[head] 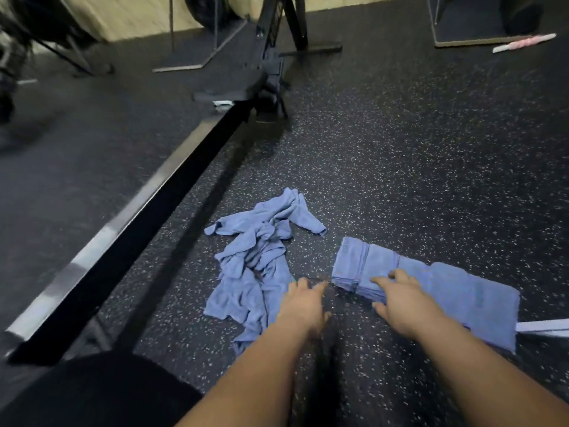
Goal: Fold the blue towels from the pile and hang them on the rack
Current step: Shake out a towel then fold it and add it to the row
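Reaching across the speckled black rubber floor, a person's right hand rests straight-fingered on the folded stack of blue cloth towels, the left hand open and empty just beside the crumpled blue towel pile.

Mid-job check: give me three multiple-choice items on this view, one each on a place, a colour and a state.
1. Where do the folded towels lie relative to the crumpled pile?
A. To its right
B. To its left
C. On top of it

2. What colour are the towels?
A. White
B. Blue
C. Red

3. What is the right hand doing?
A. Lying on the folded towels
B. Gripping a rack bar
C. Lifting a towel high

Answers:
1 A, the folded towels sit right of the pile.
2 B, every towel is blue.
3 A, its straight fingers lie on the folded towels.
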